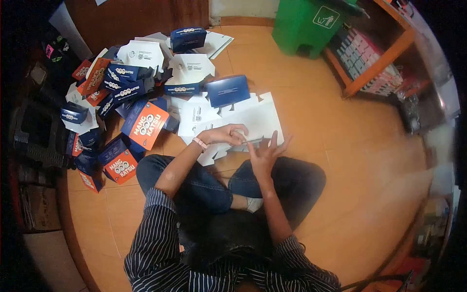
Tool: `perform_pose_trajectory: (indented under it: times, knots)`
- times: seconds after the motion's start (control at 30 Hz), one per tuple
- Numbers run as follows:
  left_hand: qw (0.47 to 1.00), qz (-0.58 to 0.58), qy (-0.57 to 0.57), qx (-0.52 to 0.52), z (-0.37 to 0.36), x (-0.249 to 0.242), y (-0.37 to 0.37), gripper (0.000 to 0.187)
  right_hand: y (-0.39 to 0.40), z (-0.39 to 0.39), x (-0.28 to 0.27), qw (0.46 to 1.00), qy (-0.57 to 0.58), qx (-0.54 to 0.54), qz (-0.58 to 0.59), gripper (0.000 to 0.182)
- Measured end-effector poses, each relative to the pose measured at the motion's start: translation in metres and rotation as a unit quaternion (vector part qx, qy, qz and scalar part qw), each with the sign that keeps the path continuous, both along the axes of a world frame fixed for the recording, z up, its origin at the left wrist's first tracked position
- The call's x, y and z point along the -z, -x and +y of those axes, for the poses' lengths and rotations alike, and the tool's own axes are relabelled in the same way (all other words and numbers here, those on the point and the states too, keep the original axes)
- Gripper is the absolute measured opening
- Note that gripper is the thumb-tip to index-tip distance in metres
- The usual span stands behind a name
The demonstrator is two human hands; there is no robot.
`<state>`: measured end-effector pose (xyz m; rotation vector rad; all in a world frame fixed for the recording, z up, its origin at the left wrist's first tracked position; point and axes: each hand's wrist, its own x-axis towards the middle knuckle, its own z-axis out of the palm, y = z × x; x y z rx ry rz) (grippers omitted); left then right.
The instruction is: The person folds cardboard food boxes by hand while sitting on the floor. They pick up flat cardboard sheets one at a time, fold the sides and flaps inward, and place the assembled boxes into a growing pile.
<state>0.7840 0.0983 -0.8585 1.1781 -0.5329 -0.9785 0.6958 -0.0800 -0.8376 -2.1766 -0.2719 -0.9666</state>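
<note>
A flat white cardboard box blank (260, 113), with cut tabs along its edges, lies on the floor before my crossed legs. My left hand (224, 135), with a pale band at the wrist, has its fingers curled together and pinching the near fold of that blank. Close beside it, my right hand (266, 152) has its fingers spread against the near edge, thumb side toward the left fingertips. Under and left of this blank is another white blank with printing (198, 114). A folded dark blue box (227, 91) rests at the blank's far edge.
To the left is a heap of blue and orange boxes (146, 124), some folded, mixed with printed white blanks (141, 54). A blue box (188, 40) stands at the back. A green bin (304, 29) and an orange shelf (379, 58) with stacked packs are at the upper right.
</note>
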Motion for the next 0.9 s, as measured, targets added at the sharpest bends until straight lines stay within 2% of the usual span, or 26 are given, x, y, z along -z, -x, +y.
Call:
perform_pose_trajectory:
  times: [0.1, 0.17, 0.2, 0.27, 0.33, 0.4, 0.43, 0.5, 0.53, 0.6, 0.63, 0.67, 0.73, 0.77, 0.8, 0.87, 0.9]
  knots:
    - [0.999, -0.034, -0.016, -0.031, 0.005, 0.001, -0.005, 0.034, 0.001, -0.005, 0.009, 0.997, 0.045, 0.055, 0.018, 0.088]
    - [0.982, -0.066, -0.033, -0.172, 0.009, -0.012, -0.008, 0.030, 0.001, -0.012, 0.022, 0.997, 0.006, 0.059, 0.053, 0.088]
    - [0.964, -0.122, -0.080, -0.222, 0.013, -0.024, -0.007, 0.033, -0.001, -0.016, 0.029, 0.994, -0.032, 0.062, 0.088, 0.089]
    - [0.960, -0.044, 0.027, -0.275, 0.011, -0.046, 0.000, 0.036, 0.000, -0.014, 0.018, 0.992, -0.072, 0.045, 0.092, 0.091]
    - [0.966, -0.049, 0.016, -0.253, 0.015, -0.047, 0.000, 0.038, 0.001, -0.004, 0.004, 0.988, -0.113, 0.031, 0.105, 0.092]
    - [0.987, -0.071, 0.026, -0.140, 0.015, -0.037, 0.002, 0.041, -0.010, 0.015, -0.013, 0.925, -0.334, -0.116, 0.141, 0.091]
    - [0.990, -0.020, 0.056, -0.127, 0.010, -0.039, 0.008, 0.053, -0.015, 0.024, -0.020, 0.925, -0.336, -0.113, 0.140, 0.091]
    - [0.989, 0.023, 0.092, -0.116, 0.005, -0.026, 0.010, 0.057, -0.022, 0.035, -0.028, 0.866, -0.450, -0.179, 0.126, 0.092]
    - [0.985, 0.051, 0.103, -0.131, 0.003, -0.025, 0.012, 0.059, -0.026, 0.033, -0.020, 0.866, -0.449, -0.179, 0.125, 0.092]
    - [0.983, 0.068, 0.122, -0.115, 0.007, -0.012, 0.010, 0.061, -0.036, 0.026, 0.021, 0.895, -0.368, -0.215, 0.135, 0.094]
    - [0.981, 0.085, 0.141, -0.098, 0.007, -0.011, 0.010, 0.063, -0.032, 0.028, 0.018, 0.867, -0.426, -0.175, 0.188, 0.094]
    - [0.981, 0.084, 0.143, -0.097, 0.007, -0.010, 0.010, 0.063, -0.028, 0.026, 0.015, 0.868, -0.425, -0.175, 0.187, 0.094]
    - [0.985, 0.050, 0.158, -0.051, 0.006, -0.008, 0.011, 0.063, -0.018, 0.025, 0.000, 0.850, -0.434, -0.221, 0.203, 0.089]
    - [0.982, 0.046, 0.177, -0.056, 0.002, -0.006, 0.014, 0.054, -0.020, 0.026, 0.004, 0.874, -0.391, -0.229, 0.172, 0.087]
    - [0.982, 0.048, 0.177, -0.056, 0.000, -0.004, 0.018, 0.054, -0.018, 0.027, 0.001, 0.874, -0.392, -0.228, 0.174, 0.087]
    - [0.975, 0.075, 0.151, -0.144, -0.003, -0.011, 0.025, 0.046, -0.016, 0.028, -0.005, 0.859, -0.414, -0.205, 0.221, 0.084]
    - [0.975, 0.075, 0.150, -0.146, -0.003, -0.008, 0.023, 0.046, -0.016, 0.026, -0.001, 0.858, -0.415, -0.205, 0.222, 0.084]
